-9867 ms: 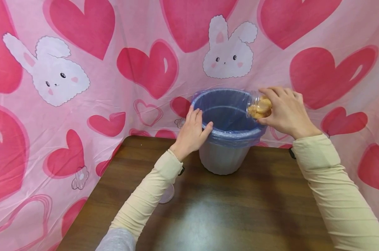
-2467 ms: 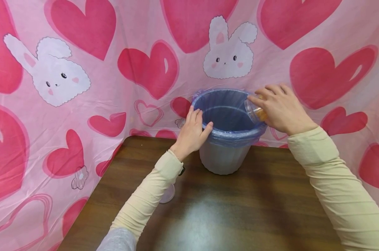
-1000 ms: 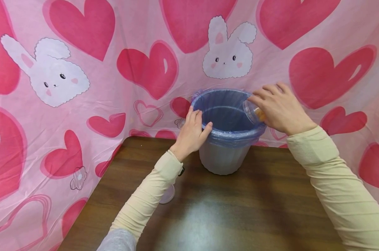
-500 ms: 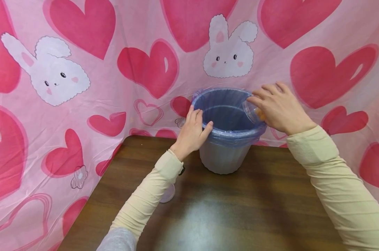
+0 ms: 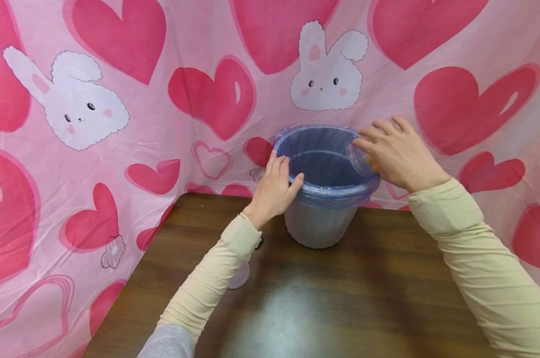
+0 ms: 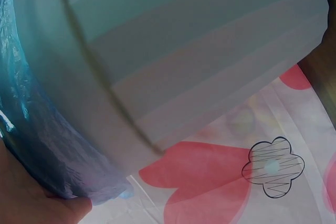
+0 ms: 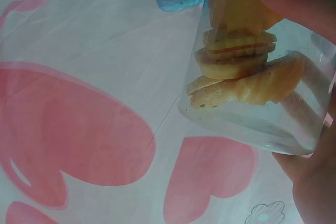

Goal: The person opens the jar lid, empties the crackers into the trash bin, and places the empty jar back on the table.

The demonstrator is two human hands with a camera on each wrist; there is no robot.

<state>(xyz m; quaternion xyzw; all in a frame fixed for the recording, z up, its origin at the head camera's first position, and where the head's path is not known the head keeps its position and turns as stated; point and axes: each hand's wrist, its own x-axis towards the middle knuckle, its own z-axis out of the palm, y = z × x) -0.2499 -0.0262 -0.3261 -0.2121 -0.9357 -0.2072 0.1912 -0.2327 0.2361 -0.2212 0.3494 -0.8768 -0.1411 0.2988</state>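
A pale bin (image 5: 321, 226) with a blue plastic liner (image 5: 334, 194) folded over its rim stands at the table's back edge. My left hand (image 5: 273, 191) holds the left side of the lined rim; in the left wrist view part of the hand (image 6: 31, 198) lies against the liner. My right hand (image 5: 402, 154) grips a clear jar (image 5: 357, 160) at the rim's right side, its mouth tipped towards the inside of the bin. Several yellow-orange slices (image 7: 236, 66) lie stacked within the jar, as the right wrist view shows. The bin's bottom is hidden.
A clear round lid (image 5: 239, 277) lies on the brown wooden table (image 5: 323, 303), partly behind the left forearm. A pink cloth (image 5: 207, 40) with hearts and rabbits hangs behind and beside the table.
Since the oldest frame, my right hand has turned over the jar and tipped its mouth further down; fewer slices show in it. Over the last second hardly anything moves. My left hand stays put.
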